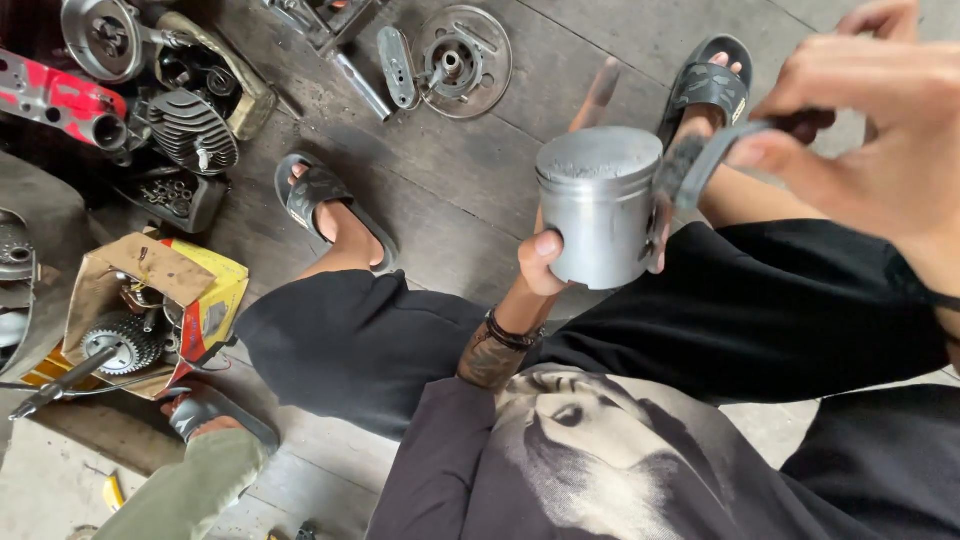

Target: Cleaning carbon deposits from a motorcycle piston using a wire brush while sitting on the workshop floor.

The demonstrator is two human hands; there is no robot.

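Your left hand point(545, 262) holds a grey metal piston point(597, 207) upright above your lap, fingers clamped round its wall, thumb on the near side. Your right hand point(880, 130), at the right, pinches a dark brush point(700, 165), its bristles touching the piston's right side. Far left on the floor point(480, 200) lie engine parts point(190, 125), with a cardboard box point(150, 300) holding a gear nearer.

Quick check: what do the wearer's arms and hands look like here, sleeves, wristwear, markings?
Both hands are bare, no gloves. The left hand has a dark braided band at the wrist and a dark tattoo on the forearm below it; the dark sleeve stops short of the wrist. The right hand has a thin dark band at its wrist; no sleeve shows on that forearm in frame.
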